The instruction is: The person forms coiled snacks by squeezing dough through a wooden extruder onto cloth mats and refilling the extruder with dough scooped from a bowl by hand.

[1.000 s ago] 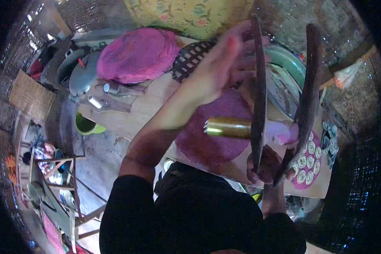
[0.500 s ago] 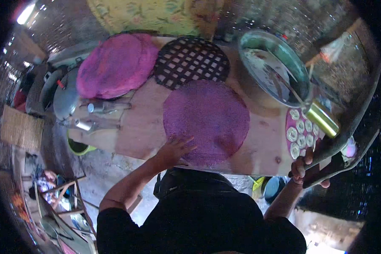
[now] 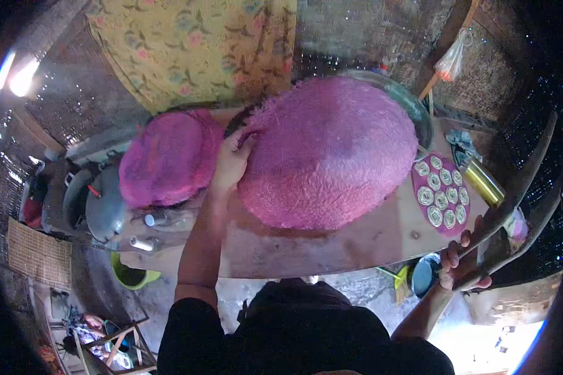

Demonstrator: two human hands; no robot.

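Raised since the earlier frame, the round pink mat (image 3: pixel 331 156) tilts mid-frame above the tabletop (image 3: pixel 275 255), its edge pinched in the left hand (image 3: pixel 231 164), no coils showing. Right hand (image 3: pixel 455 261) clasps wooden handles (image 3: pixel 518 199); pale coils (image 3: pixel 441 200) already cover the small mat (image 3: pixel 445 232), frame right.

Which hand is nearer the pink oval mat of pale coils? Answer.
Right. The right hand is just below-right of the mat; the left hand is far left, at a broad pink oval sheet.

Twelve coils (image 3: pixel 441 200), one cylinder (image 3: pixel 483 182)
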